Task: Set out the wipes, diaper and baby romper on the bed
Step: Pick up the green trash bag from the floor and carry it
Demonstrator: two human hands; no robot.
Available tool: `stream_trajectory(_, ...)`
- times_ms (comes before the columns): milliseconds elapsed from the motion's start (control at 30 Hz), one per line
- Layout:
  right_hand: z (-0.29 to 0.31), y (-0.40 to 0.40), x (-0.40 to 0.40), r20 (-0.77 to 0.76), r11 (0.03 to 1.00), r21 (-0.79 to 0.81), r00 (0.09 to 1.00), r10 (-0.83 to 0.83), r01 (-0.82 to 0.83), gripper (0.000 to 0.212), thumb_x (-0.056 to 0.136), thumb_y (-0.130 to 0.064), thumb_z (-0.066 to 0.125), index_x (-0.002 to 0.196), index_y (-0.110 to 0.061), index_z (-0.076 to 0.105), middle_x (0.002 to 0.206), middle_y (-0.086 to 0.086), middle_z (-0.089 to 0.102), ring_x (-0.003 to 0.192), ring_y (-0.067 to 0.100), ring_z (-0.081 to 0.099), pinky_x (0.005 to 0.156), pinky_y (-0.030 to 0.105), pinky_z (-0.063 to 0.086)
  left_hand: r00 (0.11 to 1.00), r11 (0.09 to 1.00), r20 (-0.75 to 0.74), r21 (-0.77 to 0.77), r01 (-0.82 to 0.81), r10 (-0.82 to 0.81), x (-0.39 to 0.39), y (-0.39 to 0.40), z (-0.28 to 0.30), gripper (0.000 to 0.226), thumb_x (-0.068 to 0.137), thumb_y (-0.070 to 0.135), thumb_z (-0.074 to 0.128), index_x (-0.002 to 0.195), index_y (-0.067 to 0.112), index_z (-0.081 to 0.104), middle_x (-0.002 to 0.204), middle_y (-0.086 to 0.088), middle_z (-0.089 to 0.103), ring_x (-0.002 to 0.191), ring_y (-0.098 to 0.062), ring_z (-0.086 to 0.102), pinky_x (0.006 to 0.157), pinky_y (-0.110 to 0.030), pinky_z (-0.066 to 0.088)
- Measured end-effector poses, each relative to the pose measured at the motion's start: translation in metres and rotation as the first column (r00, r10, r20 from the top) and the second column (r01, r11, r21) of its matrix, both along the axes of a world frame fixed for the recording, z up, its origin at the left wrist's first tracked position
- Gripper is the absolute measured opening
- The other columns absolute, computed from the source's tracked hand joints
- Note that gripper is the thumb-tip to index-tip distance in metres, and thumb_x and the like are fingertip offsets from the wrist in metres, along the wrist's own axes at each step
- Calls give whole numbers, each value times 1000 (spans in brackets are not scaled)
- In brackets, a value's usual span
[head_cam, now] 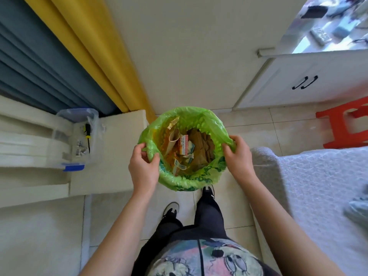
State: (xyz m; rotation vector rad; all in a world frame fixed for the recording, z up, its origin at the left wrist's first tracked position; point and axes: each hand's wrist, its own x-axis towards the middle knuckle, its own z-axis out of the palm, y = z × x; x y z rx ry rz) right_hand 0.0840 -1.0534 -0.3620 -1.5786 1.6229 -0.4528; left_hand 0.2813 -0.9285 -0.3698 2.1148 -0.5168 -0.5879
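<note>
— Over the tiled floor, what are your fingers doing?

— My left hand (142, 166) pinches the green bag (180, 181) at its left edge, thumb over the rim, fingers curled behind. My right hand (238, 156) grips the right edge, fingers bunching the plastic.

— And the wipes, diaper, romper?

— I cannot see them. The bed (318, 186) lies at my right, its far part cut off; a grey-blue cloth (358, 211) on it is too blurred to name.

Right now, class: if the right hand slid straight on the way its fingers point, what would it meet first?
The right hand grips the green bag rim, fingers pointing left; probably the rubbish inside, though depth is unclear.
</note>
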Motion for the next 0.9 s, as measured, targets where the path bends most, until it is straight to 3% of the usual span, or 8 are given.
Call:
stream_trajectory(100,3,32,-2,8,993,-11,993,-121,121,27,94,-13,54,121,-11,57,80,-16,53,65,-6,51,52,4,41,992,992,7,-12,129,-129,11,9,5,42,84,12,69,124,11,56,97,-1,64,87,-20,63,80,-35,54)
stream_trajectory(333,12,100,-34,31,925,-27,925,-378,379,26,93,-14,54,119,-12,58,87,-11,56,74,-3,53,61,13,38,925,925,-18,-14,380,-380,-3,12,13,40,85,11,68,123,15,57,95,4,64,87,-15,64,81,-38,57)
stream_trajectory(467,16,145,-63,31,847,-28,847,-530,531,25,93,-15,55,117,-13,59,87,-12,56,74,-8,51,59,5,35,847,848,-33,-18,530,-531,-30,14,15,39,85,10,68,122,15,57,89,7,64,82,-8,64,77,-33,56)
stream_trajectory(533,19,168,-78,33,797,-32,797,-603,603,25,93,-15,55,117,-13,59,89,-11,57,74,-4,52,60,5,35,798,799,-31,-29,601,-601,-48,16,17,39,85,8,68,122,14,57,84,14,61,78,2,60,71,-26,52)
stream_trajectory(667,19,219,-110,46,680,-19,680,-732,733,25,93,-15,56,117,-12,59,93,-7,59,82,8,54,66,18,37,681,682,-29,-21,731,-732,-90,26,18,40,85,7,66,124,12,56,84,14,58,77,0,59,66,-17,47)
stream_trajectory(733,19,244,-124,48,619,-19,620,-783,785,25,92,-15,57,117,-11,59,94,-6,59,83,8,54,64,16,37,618,619,-35,-15,785,-785,-110,34,19,39,86,7,66,124,12,56,85,10,59,77,-1,58,70,-24,52)
stream_trajectory(900,20,325,-163,45,413,-23,413,-910,911,24,93,-15,57,116,-13,59,91,-8,58,72,-6,52,57,1,38,412,413,-44,-10,911,-910,-171,72,20,40,86,6,64,125,11,55,92,-6,63,84,-21,63,76,-40,57)
